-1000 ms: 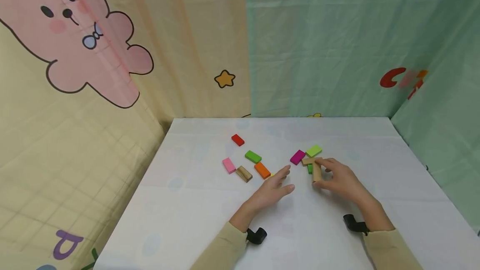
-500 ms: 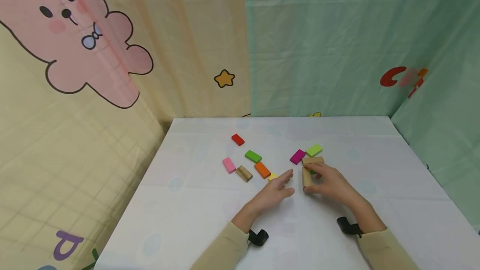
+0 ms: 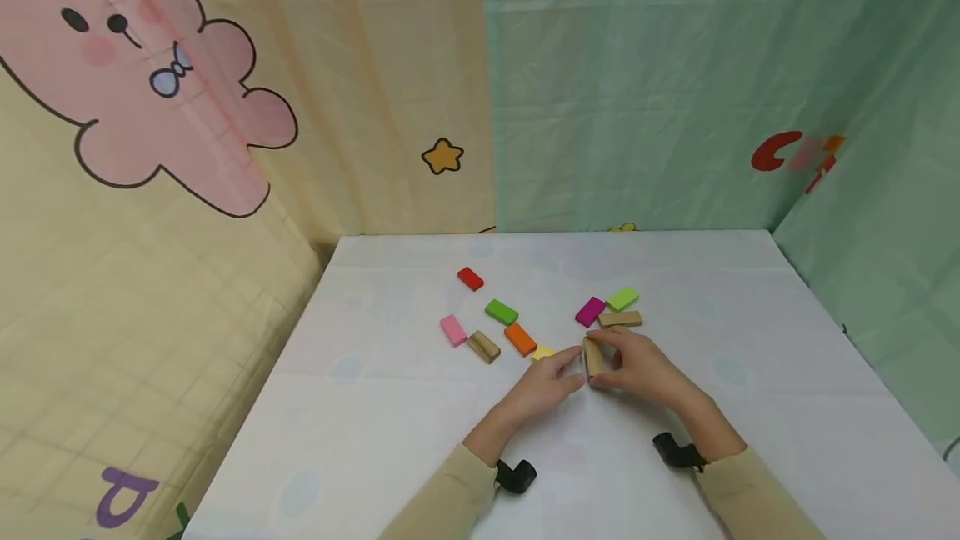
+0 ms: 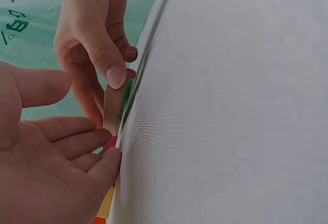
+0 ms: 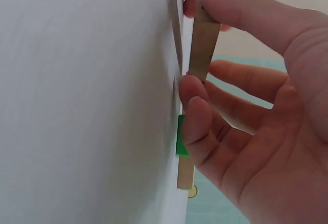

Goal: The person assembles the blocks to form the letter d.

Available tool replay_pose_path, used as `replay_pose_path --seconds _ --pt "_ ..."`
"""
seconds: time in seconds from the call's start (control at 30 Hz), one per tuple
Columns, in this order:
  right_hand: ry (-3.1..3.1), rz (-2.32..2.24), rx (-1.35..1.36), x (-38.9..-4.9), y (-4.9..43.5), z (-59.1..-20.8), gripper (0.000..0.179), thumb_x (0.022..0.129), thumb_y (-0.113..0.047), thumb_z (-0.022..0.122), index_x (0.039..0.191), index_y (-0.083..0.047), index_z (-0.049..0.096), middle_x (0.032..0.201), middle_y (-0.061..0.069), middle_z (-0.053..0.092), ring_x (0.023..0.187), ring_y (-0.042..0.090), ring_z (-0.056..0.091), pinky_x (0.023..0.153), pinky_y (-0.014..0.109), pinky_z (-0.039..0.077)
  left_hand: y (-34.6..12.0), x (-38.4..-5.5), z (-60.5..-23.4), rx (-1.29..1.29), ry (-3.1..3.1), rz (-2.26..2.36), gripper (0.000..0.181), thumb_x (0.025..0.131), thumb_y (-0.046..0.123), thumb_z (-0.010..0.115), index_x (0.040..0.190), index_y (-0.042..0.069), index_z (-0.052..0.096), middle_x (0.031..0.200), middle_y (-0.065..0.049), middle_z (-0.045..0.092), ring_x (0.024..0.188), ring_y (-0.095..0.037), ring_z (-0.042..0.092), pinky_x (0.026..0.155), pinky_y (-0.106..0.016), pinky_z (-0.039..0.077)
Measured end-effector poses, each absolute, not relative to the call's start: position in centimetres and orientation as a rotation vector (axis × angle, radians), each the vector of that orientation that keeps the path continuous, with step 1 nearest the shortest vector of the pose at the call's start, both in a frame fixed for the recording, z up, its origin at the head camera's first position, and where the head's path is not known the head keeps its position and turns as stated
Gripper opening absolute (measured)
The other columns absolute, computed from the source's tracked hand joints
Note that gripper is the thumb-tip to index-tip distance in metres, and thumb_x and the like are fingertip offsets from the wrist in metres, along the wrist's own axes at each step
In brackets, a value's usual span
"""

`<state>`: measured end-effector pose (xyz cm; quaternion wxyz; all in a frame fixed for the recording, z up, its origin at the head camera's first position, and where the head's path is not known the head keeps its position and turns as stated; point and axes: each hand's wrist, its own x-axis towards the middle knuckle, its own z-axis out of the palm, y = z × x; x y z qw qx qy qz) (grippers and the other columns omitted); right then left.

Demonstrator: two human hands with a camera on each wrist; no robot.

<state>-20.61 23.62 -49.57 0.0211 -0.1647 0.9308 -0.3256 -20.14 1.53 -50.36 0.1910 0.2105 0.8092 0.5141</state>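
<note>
In the head view my right hand (image 3: 647,370) pinches a plain wooden block (image 3: 593,359) between thumb and fingers, low over the white table. My left hand (image 3: 542,390) is just left of it, palm turned inward with fingers extended and fingertips right at the block's side. The left wrist view shows the wooden block (image 4: 114,108) hanging from the right thumb, beside the left fingers. In the right wrist view the block (image 5: 204,47) stands between thumb and fingertips, and a green block (image 5: 180,137) lies behind the fingers; my right hand hides it in the head view.
Another wooden block (image 3: 621,319), a magenta block (image 3: 590,312) and a lime block (image 3: 622,299) lie beyond the right hand. To the left are red (image 3: 471,278), green (image 3: 502,312), orange (image 3: 521,339), pink (image 3: 453,330), brown (image 3: 483,347) and yellow (image 3: 542,352) blocks.
My right hand has carried the wooden block left and slightly nearer, away from the other wooden block and up to the left hand. The left hand has stayed nearly in place.
</note>
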Motion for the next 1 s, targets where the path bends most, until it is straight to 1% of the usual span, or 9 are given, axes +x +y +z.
replay_pose_path --seconds 0.17,0.2,0.43,0.6,0.8,1.0 --pt "2.836 -1.070 -0.523 -20.63 23.39 -50.04 0.072 0.079 -0.017 0.088 0.142 -0.006 0.056 0.128 0.013 0.057 0.071 0.012 0.054 0.061 0.027 0.049 1.51 -20.18 -50.35 0.601 2.280 1.401 0.054 0.103 0.031 0.057 0.152 0.012 0.047 0.154 0.004 0.045 0.143 -0.013 0.037 0.114 -0.038 0.033" --pt "2.830 -1.082 -0.517 -20.63 23.36 -50.07 0.072 0.079 -0.016 0.088 0.143 -0.007 0.056 0.128 0.012 0.056 0.071 0.012 0.055 0.061 0.027 0.049 1.52 -20.19 -50.31 0.610 2.280 1.398 0.054 0.103 0.031 0.057 0.151 0.011 0.047 0.154 0.003 0.045 0.143 -0.013 0.037 0.115 -0.038 0.033" --pt "2.747 -1.214 -0.473 -20.92 23.19 -50.05 0.076 0.078 -0.008 0.087 0.146 -0.013 0.053 0.105 0.006 0.060 0.076 0.018 0.058 0.062 0.030 0.052 1.40 -20.36 -50.21 0.637 2.301 1.386 0.055 0.103 0.030 0.056 0.152 0.009 0.045 0.155 0.001 0.044 0.144 -0.014 0.036 0.115 -0.038 0.031" --pt "2.712 -1.260 -0.450 -20.88 23.03 -49.94 0.077 0.078 -0.006 0.087 0.146 -0.013 0.053 0.107 0.006 0.062 0.079 0.019 0.059 0.063 0.031 0.054 1.28 -20.33 -50.32 0.614 2.293 1.385 0.056 0.103 0.031 0.056 0.153 0.010 0.044 0.155 0.003 0.043 0.144 -0.013 0.036 0.115 -0.038 0.032" --pt "2.700 -1.279 -0.449 -20.76 22.90 -49.74 0.077 0.078 -0.006 0.087 0.146 -0.012 0.053 0.101 0.008 0.063 0.078 0.019 0.060 0.064 0.030 0.054 1.25 -20.28 -50.54 0.611 2.286 1.401 0.056 0.103 0.032 0.056 0.153 0.010 0.043 0.155 0.004 0.043 0.144 -0.012 0.035 0.115 -0.038 0.032" --pt "2.707 -1.285 -0.473 -20.75 23.06 -49.64 0.076 0.079 -0.004 0.085 0.146 -0.010 0.052 0.103 0.010 0.064 0.080 0.019 0.061 0.064 0.030 0.054 1.27 -20.45 -50.44 0.637 2.294 1.392 0.056 0.104 0.031 0.056 0.153 0.009 0.043 0.155 0.004 0.043 0.144 -0.012 0.035 0.115 -0.037 0.032"
